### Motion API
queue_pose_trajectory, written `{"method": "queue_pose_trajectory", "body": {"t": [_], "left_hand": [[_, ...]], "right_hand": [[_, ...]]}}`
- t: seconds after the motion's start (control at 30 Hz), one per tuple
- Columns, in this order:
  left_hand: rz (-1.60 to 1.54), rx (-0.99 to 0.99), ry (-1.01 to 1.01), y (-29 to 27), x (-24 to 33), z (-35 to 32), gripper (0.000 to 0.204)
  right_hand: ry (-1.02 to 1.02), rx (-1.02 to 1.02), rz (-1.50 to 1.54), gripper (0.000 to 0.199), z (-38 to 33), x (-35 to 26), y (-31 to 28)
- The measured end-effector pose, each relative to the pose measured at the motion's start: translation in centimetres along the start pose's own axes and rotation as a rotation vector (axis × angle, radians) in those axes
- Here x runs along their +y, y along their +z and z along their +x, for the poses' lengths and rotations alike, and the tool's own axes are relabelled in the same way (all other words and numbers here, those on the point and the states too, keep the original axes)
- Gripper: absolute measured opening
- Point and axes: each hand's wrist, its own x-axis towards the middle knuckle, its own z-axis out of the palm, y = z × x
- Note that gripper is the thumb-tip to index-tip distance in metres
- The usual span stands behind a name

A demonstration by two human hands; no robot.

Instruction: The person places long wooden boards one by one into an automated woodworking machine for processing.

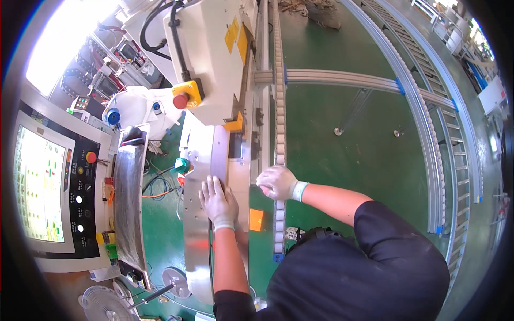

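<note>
My left hand (218, 203), in a pale work glove, lies flat with its fingers stretched out on a long strip-like piece (218, 160) along the machine's metal bed (199, 235). Over the roller rail (279, 139) to its right, my right hand (276, 182) is closed, also gloved. A small pinkish patch shows at its curled fingers; whether that is a held thing or a bare fingertip I cannot tell. Ahead of both hands stands the white machine head (211, 59) with a red stop button (181, 100) on a yellow box.
To the left are a control panel with a lit screen (40, 182) and a dark curved tray (130, 200). A fan (104, 305) stands at the lower left. Aluminium roller conveyors (417, 107) run along the right above the green floor, joined by a cross beam (342, 77).
</note>
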Motion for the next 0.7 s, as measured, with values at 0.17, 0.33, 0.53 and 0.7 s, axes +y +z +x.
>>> {"method": "queue_pose_trajectory", "body": {"t": [0.17,0.33,0.53,0.7], "left_hand": [[0.040,0.023,0.012,1.1,-1.4,-0.9,0.054],[0.011,-0.007,-0.023,-0.4,-1.7,-5.3,0.048],[-0.046,-0.067,-0.060,-3.3,-1.0,-12.8,0.048],[-0.013,-0.148,-0.216,-6.8,-0.5,-18.6,0.052]], "right_hand": [[0.001,0.028,0.011,0.009,0.4,0.2,0.4],[0.016,0.050,0.034,0.010,0.5,0.2,-0.1],[0.009,0.096,0.024,0.007,-0.8,0.0,0.2],[0.010,0.023,0.005,0.010,-0.4,-0.9,-0.2]]}}
